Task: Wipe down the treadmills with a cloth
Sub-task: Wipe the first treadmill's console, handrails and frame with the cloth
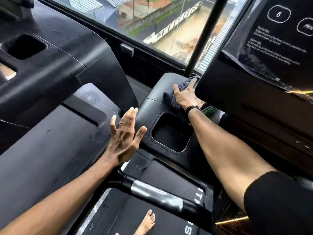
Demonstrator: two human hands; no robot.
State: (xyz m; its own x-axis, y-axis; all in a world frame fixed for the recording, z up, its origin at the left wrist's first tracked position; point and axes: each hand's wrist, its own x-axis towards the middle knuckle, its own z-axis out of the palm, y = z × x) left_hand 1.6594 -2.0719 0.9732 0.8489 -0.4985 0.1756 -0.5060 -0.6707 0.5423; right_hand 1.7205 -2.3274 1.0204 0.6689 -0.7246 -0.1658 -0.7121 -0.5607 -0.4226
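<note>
Since the right hand (185, 97) works the cloth (176, 94) right up against the lower edge of the console screen (264, 53), main risk is the cloth bunching into the gap under that edge, or knuckles knocking the display; the fingertips already sit out of sight behind the screen's corner. Second risk: cloth is folded thick, so a sideways stroke toward the cup holder recess (169, 133) could drop a corner into it and lose contact with the surface.

Right grip: fingers spread and fairly flat, pressing the grey cloth down on the far end of the treadmill's left console arm (147, 114), near the upright post (203, 36). Looks like pressing rather than pinching; thumb lies along the cloth's near side.

Left hand (125, 134): released, fingers straight, holding nothing, fingertips at the arm's left edge — touching or just short, can't tell.
</note>
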